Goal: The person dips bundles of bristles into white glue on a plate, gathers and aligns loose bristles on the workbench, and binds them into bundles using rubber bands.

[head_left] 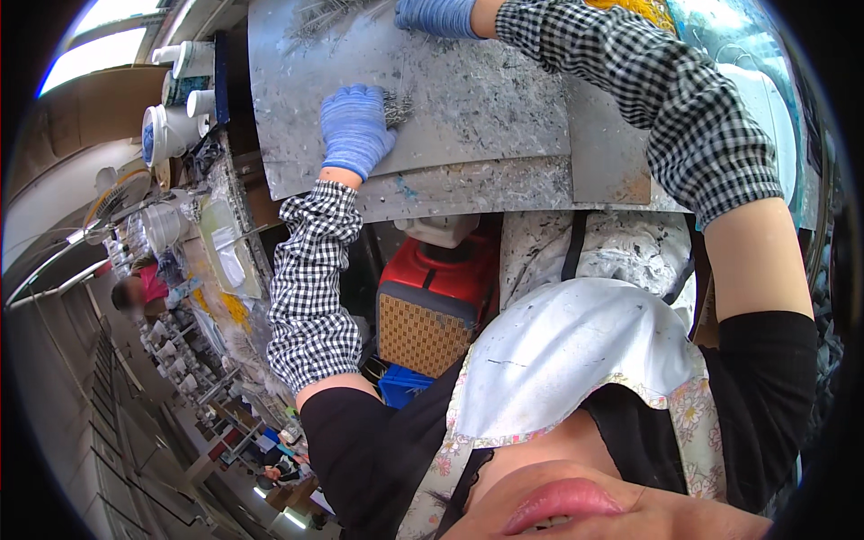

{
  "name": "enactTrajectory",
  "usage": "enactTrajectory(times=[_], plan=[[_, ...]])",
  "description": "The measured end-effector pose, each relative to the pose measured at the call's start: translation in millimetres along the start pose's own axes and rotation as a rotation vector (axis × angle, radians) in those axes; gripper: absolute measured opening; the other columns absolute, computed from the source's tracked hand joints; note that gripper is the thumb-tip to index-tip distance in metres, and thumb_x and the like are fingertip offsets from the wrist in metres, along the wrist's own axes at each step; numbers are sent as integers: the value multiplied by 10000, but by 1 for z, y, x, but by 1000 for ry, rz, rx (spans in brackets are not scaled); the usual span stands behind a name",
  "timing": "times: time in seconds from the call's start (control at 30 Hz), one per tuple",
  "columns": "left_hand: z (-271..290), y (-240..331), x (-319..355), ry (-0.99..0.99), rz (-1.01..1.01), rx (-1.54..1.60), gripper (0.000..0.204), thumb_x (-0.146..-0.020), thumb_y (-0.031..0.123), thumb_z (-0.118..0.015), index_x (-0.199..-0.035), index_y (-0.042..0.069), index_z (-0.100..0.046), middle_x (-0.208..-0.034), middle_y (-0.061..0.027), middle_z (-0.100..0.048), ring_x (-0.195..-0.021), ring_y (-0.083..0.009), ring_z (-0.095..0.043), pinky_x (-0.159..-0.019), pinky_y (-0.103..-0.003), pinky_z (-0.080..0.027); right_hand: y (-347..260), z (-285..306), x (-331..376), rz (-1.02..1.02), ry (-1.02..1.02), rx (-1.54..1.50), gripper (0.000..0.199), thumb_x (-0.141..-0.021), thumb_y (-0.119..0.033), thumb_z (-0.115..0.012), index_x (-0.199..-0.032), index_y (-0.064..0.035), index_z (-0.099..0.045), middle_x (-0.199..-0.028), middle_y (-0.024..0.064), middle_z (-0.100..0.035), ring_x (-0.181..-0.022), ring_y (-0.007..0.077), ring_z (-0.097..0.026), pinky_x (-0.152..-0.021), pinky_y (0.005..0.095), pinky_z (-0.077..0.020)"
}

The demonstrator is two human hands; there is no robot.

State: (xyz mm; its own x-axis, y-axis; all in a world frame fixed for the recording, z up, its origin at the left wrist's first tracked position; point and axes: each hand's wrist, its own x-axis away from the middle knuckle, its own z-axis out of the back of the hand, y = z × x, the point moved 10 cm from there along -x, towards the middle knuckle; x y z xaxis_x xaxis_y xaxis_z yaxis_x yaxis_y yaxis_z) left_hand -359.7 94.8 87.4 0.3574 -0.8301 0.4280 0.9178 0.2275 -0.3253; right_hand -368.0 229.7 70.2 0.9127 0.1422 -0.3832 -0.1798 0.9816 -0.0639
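Note:
My left hand (355,130), in a blue knit glove, rests on a grey, speckled metal worktop (486,108) with its fingers curled. A small bundle of thin, dark grey wire-like pieces (397,108) sticks out beside its thumb, against the glove. My right hand (438,16), gloved in the same blue, lies at the far side of the worktop. The frame's top edge cuts it off, and its fingers do not show clearly. Just left of it is a loose heap of similar thin grey pieces (331,22).
Yellow strands (634,13) and clear blue plastic sheeting (720,27) lie at the far right. White tubs (169,133) stand on the left. Below the worktop's near edge is a red box-shaped thing with a brown patterned panel (423,328). Another person (148,286) is farther left.

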Motion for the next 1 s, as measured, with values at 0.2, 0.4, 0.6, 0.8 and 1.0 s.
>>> enactTrajectory(times=[0.2,0.4,0.6,0.8,1.0], plan=[[-11,-20,15,-14,61,-7,519,-710,330,-781,-1154,109,-629,-1025,-120,-695,-995,-301,-656,-929,-429,-461,-95,10,12,48,-249,-245,246,-868,-113,-629,-1102,-113,-703,-1101,53,-690,-1009,271,-668,-897,375,-541],[-13,-23,6,-76,68,-13,506,-723,376,-766,-1135,112,-640,-970,-136,-720,-948,-303,-684,-878,-437,-475,-33,38,58,-4,-123,64,139,-744,-145,-639,-814,-65,-729,-782,155,-678,-759,328,-674,-665,443,-533],[16,-18,-7,-12,119,268,644,-751,450,-748,-1276,103,-608,-1086,-156,-718,-996,-322,-691,-903,-410,-535,-40,87,82,-361,78,-553,367,-935,-301,-590,-1165,-22,-655,-1010,195,-690,-978,348,-657,-843,445,-515],[55,61,-18,171,-244,1050,483,-765,281,-808,-1159,41,-664,-1010,-123,-729,-898,-212,-696,-829,-342,-558,3,164,101,-643,797,-1147,331,-1020,-284,-558,-891,-9,-689,-789,48,-697,-687,116,-581,-663,288,-497],[91,106,4,345,-442,2105,429,-819,81,-772,-1224,46,-635,-1072,-41,-679,-962,-140,-644,-866,-278,-543,-4,147,198,-755,287,-671,410,-920,-231,-672,-1281,-65,-570,-1120,126,-658,-1026,249,-650,-897,348,-542]])
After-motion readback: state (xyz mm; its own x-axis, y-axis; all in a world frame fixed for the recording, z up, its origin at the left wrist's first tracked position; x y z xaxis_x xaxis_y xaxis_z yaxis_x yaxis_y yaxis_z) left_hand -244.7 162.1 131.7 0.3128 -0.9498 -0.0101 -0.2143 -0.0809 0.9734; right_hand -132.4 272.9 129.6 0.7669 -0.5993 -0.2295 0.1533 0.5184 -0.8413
